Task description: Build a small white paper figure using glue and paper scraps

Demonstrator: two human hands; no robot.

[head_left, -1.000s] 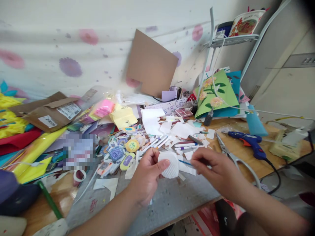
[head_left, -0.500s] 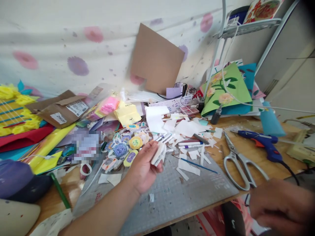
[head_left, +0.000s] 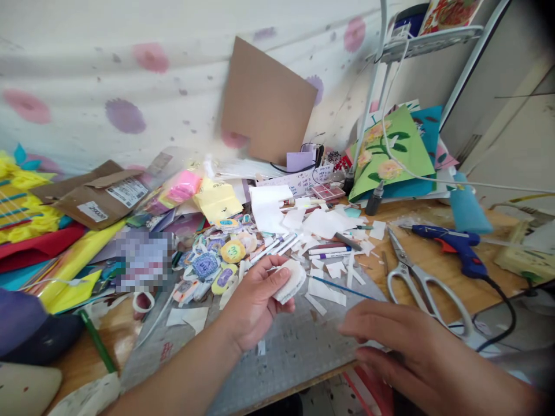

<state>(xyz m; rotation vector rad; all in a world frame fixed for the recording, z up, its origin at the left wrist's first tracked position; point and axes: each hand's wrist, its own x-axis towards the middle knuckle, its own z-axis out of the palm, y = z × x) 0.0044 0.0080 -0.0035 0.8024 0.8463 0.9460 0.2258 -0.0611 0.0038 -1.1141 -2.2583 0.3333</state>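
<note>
Patterned cloth beyond both hands: bright, soft, even light, its source out of view
Left hand: well lit, fairly clear in outline
White pad in the left hand: very pale on top, surface detail nearly washed out, faint grey shade along its rim
Right hand: softened by blur, darker toward the wrist
Wooden tabletop left of the left hand: pale patches of glare
Pixelated patch beyond it: blocky squares, detail hidden
Socket block past the right hand: smeared, soft
Frame corner above the right hand: dark, rounded off
Space under the table: dim
</note>
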